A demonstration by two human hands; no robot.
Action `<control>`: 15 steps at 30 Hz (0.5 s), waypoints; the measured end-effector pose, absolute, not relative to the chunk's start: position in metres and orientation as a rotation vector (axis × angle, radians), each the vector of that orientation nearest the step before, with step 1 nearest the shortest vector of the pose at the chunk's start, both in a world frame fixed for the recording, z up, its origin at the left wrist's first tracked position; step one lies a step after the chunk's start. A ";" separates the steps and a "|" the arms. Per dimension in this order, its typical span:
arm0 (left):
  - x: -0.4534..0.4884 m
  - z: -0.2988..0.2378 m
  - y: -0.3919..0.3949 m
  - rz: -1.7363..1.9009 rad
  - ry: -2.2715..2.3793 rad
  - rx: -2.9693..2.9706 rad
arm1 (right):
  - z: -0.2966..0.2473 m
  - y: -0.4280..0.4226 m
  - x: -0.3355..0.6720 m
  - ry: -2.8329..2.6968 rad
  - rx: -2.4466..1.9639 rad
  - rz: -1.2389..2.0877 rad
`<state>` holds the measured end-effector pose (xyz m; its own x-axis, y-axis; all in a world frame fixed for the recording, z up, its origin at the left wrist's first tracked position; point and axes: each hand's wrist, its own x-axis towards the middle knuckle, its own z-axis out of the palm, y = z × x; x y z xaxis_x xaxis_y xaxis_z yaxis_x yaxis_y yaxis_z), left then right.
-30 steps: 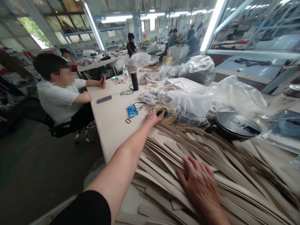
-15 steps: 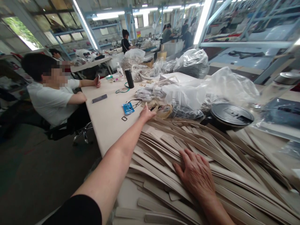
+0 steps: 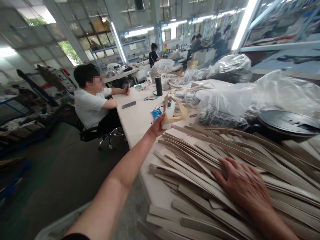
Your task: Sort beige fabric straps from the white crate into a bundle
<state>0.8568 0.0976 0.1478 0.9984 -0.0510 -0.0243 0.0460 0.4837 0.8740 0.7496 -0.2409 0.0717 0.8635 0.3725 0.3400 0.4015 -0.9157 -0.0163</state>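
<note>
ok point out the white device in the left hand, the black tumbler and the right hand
white device (image 3: 169, 109), head view, middle of its front face
black tumbler (image 3: 158, 87), head view, middle of its body
right hand (image 3: 243, 181), head view, back of the hand

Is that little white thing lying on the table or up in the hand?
Up in the hand. The left hand grips the white gadget upright, above the table, a tan loop beside it.

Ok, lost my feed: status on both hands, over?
Left hand shut on white device with tan strap, held upright. Right hand open, flat on beige strips. Plastic bags close behind device.
</note>
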 end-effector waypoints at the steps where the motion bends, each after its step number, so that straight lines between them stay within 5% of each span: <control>1: 0.843 0.149 0.100 -0.087 -0.031 1.028 | 0.072 -0.241 0.750 -0.623 -2.959 -0.515; 15: 0.674 0.175 0.129 0.021 -0.115 1.395 | 0.099 -0.226 0.736 -0.503 -3.034 -0.266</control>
